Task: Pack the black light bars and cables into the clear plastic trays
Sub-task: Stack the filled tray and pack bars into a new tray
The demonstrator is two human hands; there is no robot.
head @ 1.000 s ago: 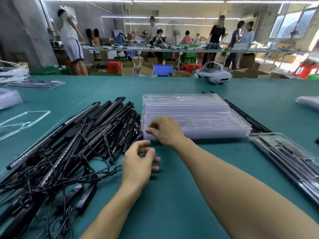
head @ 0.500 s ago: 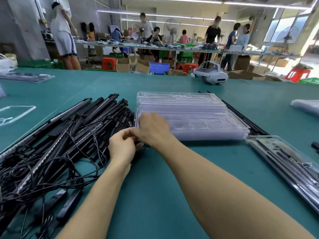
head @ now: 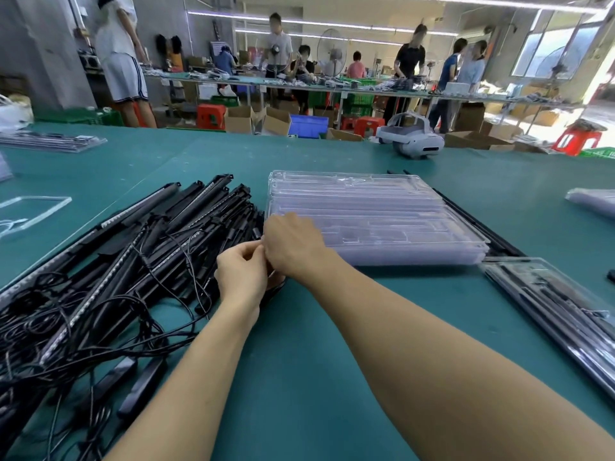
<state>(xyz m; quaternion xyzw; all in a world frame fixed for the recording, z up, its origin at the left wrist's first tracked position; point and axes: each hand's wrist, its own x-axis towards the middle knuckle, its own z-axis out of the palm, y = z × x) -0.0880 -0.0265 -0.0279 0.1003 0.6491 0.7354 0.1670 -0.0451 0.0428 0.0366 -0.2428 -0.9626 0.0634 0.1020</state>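
A stack of clear plastic trays (head: 382, 221) lies in the middle of the green table (head: 299, 377). To its left is a heap of black light bars (head: 139, 247) with tangled black cables (head: 83, 327). My left hand (head: 243, 274) and my right hand (head: 293, 247) meet at the stack's near-left corner, fingers curled and pinched on the edge of a tray. The fingertips of my right hand are hidden under its back. A tray with bars packed in it (head: 549, 304) lies at the right.
A few more black bars (head: 472, 221) lie behind the stack's right side. A white headset (head: 412, 141) sits at the table's far edge. Packed trays (head: 50, 141) and a clear plastic frame (head: 33, 207) are at the left. People work at benches beyond.
My left hand moved up from the bare table to the stack's corner and joined my right hand there. Its fingers went from spread to pinched. The view shifted slightly.
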